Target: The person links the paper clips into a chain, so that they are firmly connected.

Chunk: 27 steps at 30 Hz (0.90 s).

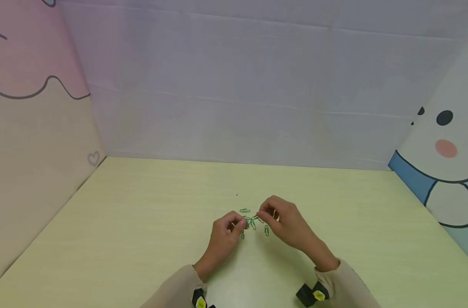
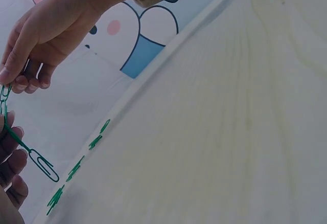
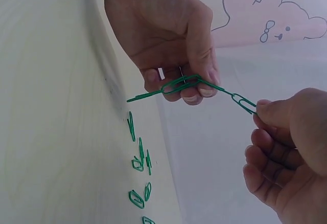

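Green paper clips linked into a short chain [image 3: 179,85] stretch between my two hands above the table. My left hand [image 1: 223,235] pinches the chain partway along with thumb and fingers. One linked clip [image 2: 43,165] sticks out past the left fingers on the free side. My right hand [image 1: 285,220] pinches the clip [image 3: 244,103] at the other end between thumb and forefinger. Below and around the hands, several loose green paper clips [image 1: 266,230] lie on the table, one of them [image 1: 244,210] just beyond the left fingertips.
The pale wood-look table [image 1: 141,201] reaches back to a white sheet wall [image 1: 238,85]. Printed cartoon panels stand at the left [image 1: 37,141] and right [image 1: 445,158]. A dark speck [image 1: 236,195] shows beyond the clips.
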{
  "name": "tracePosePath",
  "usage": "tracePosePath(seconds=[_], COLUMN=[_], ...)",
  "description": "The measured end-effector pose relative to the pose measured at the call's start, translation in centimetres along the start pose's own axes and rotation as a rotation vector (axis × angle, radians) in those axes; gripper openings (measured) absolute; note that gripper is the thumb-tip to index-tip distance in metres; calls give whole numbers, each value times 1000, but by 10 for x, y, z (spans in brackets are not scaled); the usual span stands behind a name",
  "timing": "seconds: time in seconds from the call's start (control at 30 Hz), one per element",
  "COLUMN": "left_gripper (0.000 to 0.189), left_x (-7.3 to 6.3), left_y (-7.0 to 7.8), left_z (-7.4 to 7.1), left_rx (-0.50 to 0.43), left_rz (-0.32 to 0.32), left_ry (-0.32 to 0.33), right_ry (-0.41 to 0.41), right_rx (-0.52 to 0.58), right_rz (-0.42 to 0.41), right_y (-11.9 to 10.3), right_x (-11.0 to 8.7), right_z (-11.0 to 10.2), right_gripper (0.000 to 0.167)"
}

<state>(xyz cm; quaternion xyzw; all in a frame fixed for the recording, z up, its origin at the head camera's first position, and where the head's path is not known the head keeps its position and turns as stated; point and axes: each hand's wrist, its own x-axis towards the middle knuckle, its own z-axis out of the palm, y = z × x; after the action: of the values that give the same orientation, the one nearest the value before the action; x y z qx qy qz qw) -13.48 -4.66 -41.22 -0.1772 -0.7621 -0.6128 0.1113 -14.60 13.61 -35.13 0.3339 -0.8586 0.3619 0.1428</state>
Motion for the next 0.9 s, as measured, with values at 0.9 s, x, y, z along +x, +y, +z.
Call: tracePosePath(seconds=[0.9], left_gripper=[10], left_x=[0], left_y=[-3], left_z=[-1], left_rx=[28], left_rz=[125], left_ry=[-77], right_ry=[148], right_rx=[44], right_rz=[-41], right_y=[-12], right_x=[2], right_z=[6], right_gripper=[12])
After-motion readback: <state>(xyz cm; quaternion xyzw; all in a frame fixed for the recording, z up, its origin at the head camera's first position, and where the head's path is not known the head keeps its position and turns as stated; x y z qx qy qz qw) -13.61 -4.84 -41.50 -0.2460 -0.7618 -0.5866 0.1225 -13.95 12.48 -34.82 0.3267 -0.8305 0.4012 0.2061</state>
